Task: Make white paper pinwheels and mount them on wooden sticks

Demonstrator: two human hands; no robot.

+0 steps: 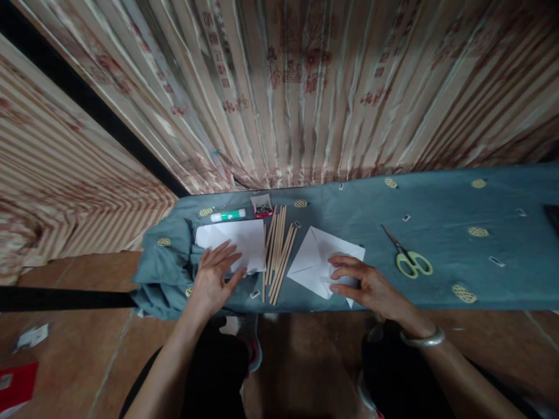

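My left hand (215, 280) is over the front left of a stack of white paper (248, 241), its fingers spread and holding nothing. At the right, my right hand (360, 282) has its fingers curved and apart over a creased white paper sheet (311, 256). Whether its fingertips touch the sheet is hard to tell. Several thin wooden sticks (277, 253) lie loosely side by side between the two papers. Green-handled scissors (408, 259) rest to the right of my right hand, blades pointing away from me.
A green and white glue stick (227, 215) and a small open box of metal pieces (262, 208) sit behind the paper stack. Everything lies on a narrow surface under a blue-green cloth (441, 203). A pleated curtain (297, 116) hangs behind it. A dark object (552, 216) shows at the right edge.
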